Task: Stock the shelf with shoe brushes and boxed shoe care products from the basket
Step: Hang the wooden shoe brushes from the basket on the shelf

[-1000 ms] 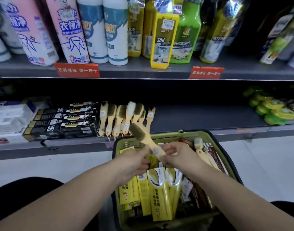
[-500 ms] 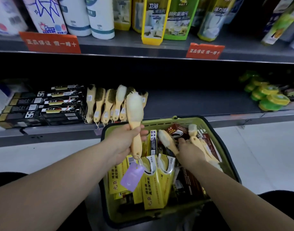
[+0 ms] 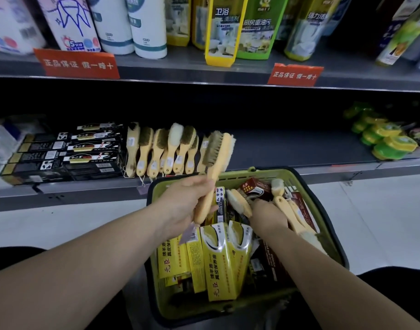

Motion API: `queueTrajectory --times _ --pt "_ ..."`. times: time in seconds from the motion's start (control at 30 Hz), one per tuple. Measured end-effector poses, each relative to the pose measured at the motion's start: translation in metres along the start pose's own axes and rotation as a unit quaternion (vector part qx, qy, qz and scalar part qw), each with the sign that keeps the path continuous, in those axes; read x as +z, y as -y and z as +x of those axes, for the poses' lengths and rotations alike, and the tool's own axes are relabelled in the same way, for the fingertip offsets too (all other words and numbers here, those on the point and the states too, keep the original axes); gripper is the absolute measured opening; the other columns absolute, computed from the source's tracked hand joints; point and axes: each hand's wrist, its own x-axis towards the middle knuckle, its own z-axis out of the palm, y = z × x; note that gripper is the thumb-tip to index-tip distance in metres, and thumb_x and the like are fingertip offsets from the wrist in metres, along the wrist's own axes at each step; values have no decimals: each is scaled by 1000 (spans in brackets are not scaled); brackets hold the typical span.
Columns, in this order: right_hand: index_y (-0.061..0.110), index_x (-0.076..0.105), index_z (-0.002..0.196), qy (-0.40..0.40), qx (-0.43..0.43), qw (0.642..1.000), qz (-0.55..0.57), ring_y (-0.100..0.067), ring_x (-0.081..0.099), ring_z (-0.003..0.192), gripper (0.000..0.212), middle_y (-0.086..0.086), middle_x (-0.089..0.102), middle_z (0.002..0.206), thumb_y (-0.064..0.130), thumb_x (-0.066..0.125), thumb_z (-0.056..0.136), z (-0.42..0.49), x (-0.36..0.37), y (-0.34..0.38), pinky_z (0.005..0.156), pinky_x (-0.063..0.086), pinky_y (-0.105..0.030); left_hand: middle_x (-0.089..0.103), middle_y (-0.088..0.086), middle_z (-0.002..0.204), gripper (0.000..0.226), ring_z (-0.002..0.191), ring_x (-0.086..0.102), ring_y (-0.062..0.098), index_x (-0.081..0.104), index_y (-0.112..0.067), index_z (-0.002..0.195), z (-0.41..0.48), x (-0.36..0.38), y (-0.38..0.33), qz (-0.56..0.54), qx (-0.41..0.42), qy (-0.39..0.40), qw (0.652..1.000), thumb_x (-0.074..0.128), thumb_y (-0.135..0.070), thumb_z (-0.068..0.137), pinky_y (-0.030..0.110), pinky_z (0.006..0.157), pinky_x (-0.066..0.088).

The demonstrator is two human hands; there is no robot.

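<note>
1. The brush (image 3: 217, 153) is clamped by its handle in the left hand (image 3: 187, 203). It is raised over the far rim of the basket (image 3: 299, 176), head up, just in front of the row (image 3: 166, 148) already leaning on the shelf (image 3: 287, 148).
2. The right hand (image 3: 266, 216) is down in the basket, curled round a second brush (image 3: 237, 201) with pale bristles.
3. The row could be knocked: its brushes lean side by side, and a nudge from the incoming head might tip several over.
4. A tag (image 3: 188, 234) dangles below the left hand. It could be snagged on the basket rim or on the yellow boxes (image 3: 218, 258) as the brush is carried forward.
5. Loose brushes and a red box (image 3: 254, 188) are packed close round the second brush. If it is pulled out fast, they could be dragged up and spilled onto the floor.
6. The basket is held by neither hand, and what it rests on cannot be seen. A hard tug could shift or tip it.
7. Dark bristles show on one side of the raised brush and pale ones on the other. One brush or two held back to back: it cannot be settled.
8. The right fingers are mostly hidden behind the back of the hand, so the exact hold is only judged.
9. The basket's lower layers are covered, the back of the shelf is lost in shadow, and the white packs at its far left are blurred.
</note>
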Motion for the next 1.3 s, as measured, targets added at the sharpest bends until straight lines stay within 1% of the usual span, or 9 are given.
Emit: queueTrajectory --times 0.23,0.33,0.53,0.67,0.8,0.9,1.03,1.2,1.3 --pt "12 59 117 38 15 911 411 -17 59 69 24 2 62 81 16 54 94 -18 -58 3 61 49 -31 60 5 96 16 75 61 19 56 -17 101 3 -6 -5 -39 33 -34 998 50 -5 93 34 66 57" --pt "16 59 109 131 -67 859 490 -19 66 85 16 2 67 87 20 48 97 -42 -81 9 74 54 -36 66 4 85 17 71 63 15 53 -18 109 3 -3 -5 -46 51 -16 997 45 -11 96 27 59 54" --pt "6 60 105 230 -50 721 652 -7 40 42 31 3 49 61 34 53 91 -67 -98 9 40 36 -18 57 3 73 22 64 55 15 54 -16 112 2 8 1 -89 1 11 996 43 -28 97 29 63 51" --pt "11 60 95 231 -44 651 722 -8 43 44 28 4 50 58 35 46 94 -62 -98 21 46 40 -20 60 -3 64 51 57 58 10 58 -16 115 2 14 6 -43 -27 64 997 52 -52 79 28 63 51" --pt "12 68 99 220 -74 672 704 -17 66 68 38 -5 70 79 37 38 98 -53 -91 28 70 54 -34 67 1 75 44 72 63 16 68 -26 109 4 23 10 -20 -1 105 994 52 -54 79 34 78 50" --pt "16 59 116 173 -100 737 646 -18 66 94 29 -2 71 99 33 44 98 -48 -83 30 90 50 -38 70 9 107 51 98 67 24 56 -22 122 7 29 12 -5 -2 114 993 52 -52 80 38 88 52" --pt "15 55 114 146 -175 810 540 -9 60 77 25 1 65 92 30 52 95 -45 -78 32 68 51 -23 66 6 87 49 68 64 13 53 -18 113 7 30 16 -18 -4 108 994 64 -36 68 25 64 55" --pt "17 66 82 125 -147 938 289 -13 61 74 54 0 67 88 58 32 93 1 -97 4 71 47 -30 61 4 74 27 60 56 11 55 -11 106 19 23 24 57 -2 24 998 65 -13 81 20 52 51" --pt "2 63 104 25 -69 993 96 -29 59 99 47 -9 61 103 41 38 98 49 -99 -32 81 42 -31 60 6 75 22 62 55 14 53 -8 105 28 14 26 59 -6 -59 996 63 -5 84 20 48 52"
